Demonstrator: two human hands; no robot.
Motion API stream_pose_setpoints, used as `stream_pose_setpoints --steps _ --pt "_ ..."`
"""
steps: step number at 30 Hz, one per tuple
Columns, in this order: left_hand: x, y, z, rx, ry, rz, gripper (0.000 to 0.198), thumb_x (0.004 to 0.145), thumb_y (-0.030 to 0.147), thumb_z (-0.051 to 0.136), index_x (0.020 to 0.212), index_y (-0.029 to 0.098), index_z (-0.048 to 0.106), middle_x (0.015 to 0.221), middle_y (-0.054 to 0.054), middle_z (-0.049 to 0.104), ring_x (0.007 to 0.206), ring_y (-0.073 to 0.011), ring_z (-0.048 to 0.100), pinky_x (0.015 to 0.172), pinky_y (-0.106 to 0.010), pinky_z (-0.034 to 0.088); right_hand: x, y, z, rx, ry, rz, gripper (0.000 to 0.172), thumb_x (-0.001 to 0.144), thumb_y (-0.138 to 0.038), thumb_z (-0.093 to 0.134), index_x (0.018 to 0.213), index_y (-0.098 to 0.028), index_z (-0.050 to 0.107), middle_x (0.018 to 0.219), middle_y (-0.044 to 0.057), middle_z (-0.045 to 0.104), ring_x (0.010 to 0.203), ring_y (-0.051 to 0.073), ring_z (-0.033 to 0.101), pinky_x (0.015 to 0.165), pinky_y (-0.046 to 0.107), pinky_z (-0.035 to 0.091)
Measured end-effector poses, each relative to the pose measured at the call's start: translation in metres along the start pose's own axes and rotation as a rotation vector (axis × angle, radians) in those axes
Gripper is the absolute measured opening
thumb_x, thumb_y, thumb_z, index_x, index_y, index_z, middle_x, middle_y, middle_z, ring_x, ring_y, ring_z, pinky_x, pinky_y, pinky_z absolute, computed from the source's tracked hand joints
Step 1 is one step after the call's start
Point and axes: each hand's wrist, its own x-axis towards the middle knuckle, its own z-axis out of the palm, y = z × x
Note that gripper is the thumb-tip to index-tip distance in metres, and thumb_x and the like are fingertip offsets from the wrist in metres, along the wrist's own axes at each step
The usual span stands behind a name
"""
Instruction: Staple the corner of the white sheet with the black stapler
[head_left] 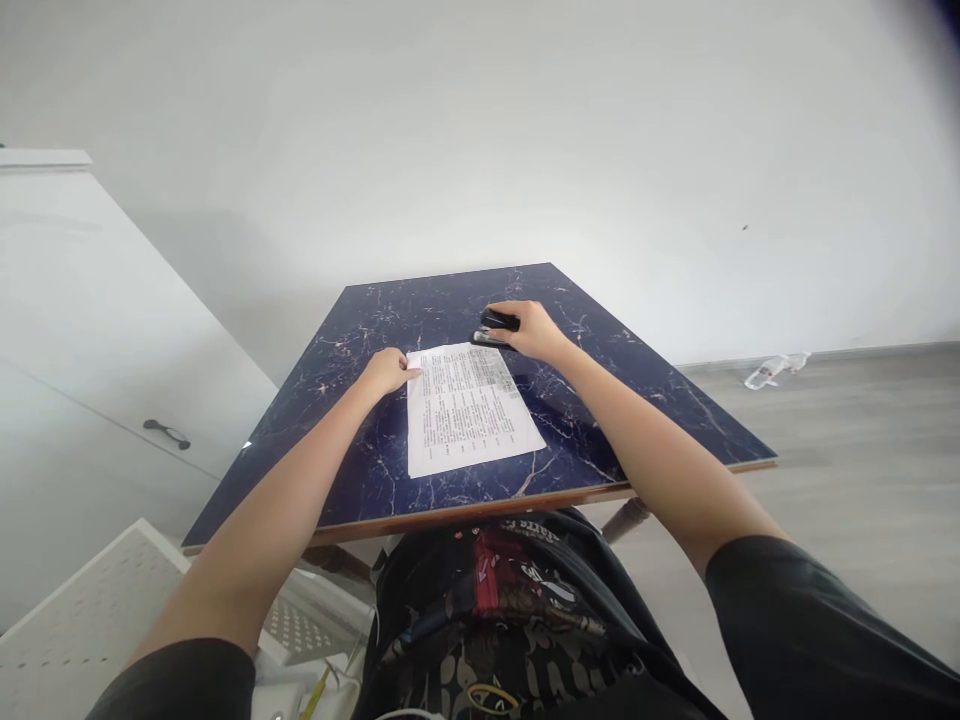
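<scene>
Printed sheets of paper (469,415) lie on the dark blue marbled table (420,310), turned slightly. My left hand (388,372) pinches their left edge near the upper corner, thumb on top. A black stapler (499,322) is gripped in my right hand (531,330), with fingers over its top and the thumb along its side. The stapler's front end is at the top edge of the paper, near the upper right corner. Whether the paper sits between its jaws I cannot tell. How many sheets there are is also unclear.
A white wall (480,140) stands behind the table. At the left is a white cabinet (90,330) with a dark handle (166,434). A white perforated panel (82,610) is at the lower left. Clear plastic packaging (776,370) lies on the floor at the right.
</scene>
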Motion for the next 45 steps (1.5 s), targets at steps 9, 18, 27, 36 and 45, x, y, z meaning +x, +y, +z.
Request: stream_pose_setpoints --steps 9,18,27,36,45 --pt "-0.005 0.02 0.006 -0.354 0.328 0.029 0.01 0.099 0.024 0.056 0.108 0.021 0.061 0.107 -0.011 0.075 0.1 -0.0291 0.074 0.092 -0.043 0.056 0.003 0.058 -0.032 -0.228 -0.155 0.123 0.05 0.074 -0.035 0.078 0.121 -0.018 0.082 0.117 0.012 0.08 0.116 0.04 0.071 0.104 0.052 0.054" --pt "-0.002 0.017 0.004 -0.659 0.536 0.154 0.01 0.102 0.03 0.06 0.108 0.022 0.056 0.1 -0.01 0.074 0.091 -0.0274 0.076 0.086 -0.044 0.06 -0.001 0.049 -0.021 -0.256 -0.3 0.232 0.064 0.096 -0.078 0.049 0.084 -0.019 0.071 0.083 0.013 0.069 0.079 0.028 0.064 0.072 0.04 0.044" --pt "-0.001 0.014 0.007 -0.758 0.512 0.167 0.017 0.102 0.035 0.065 0.111 0.022 0.057 0.101 -0.009 0.073 0.098 -0.0289 0.076 0.088 -0.046 0.06 -0.002 0.035 -0.011 -0.157 -0.328 0.209 0.072 0.098 -0.082 0.041 0.061 -0.024 0.024 0.059 -0.001 0.032 0.057 0.014 0.031 0.06 0.035 0.025" --pt "0.0 0.011 0.006 -0.716 0.532 0.157 0.018 0.101 0.037 0.065 0.108 0.023 0.057 0.095 -0.007 0.073 0.091 -0.0282 0.076 0.087 -0.047 0.061 -0.003 0.02 0.003 -0.137 -0.36 0.183 0.068 0.102 -0.074 0.043 0.06 -0.024 0.027 0.059 -0.001 0.03 0.056 0.014 0.028 0.058 0.036 0.022" --pt "-0.002 0.013 0.007 -0.721 0.528 0.148 0.016 0.101 0.036 0.065 0.108 0.023 0.057 0.104 -0.009 0.073 0.099 -0.0291 0.075 0.089 -0.048 0.061 -0.004 0.021 0.004 -0.166 -0.364 0.159 0.066 0.104 -0.072 0.039 0.062 -0.023 0.028 0.059 -0.001 0.033 0.055 0.014 0.029 0.059 0.036 0.023"
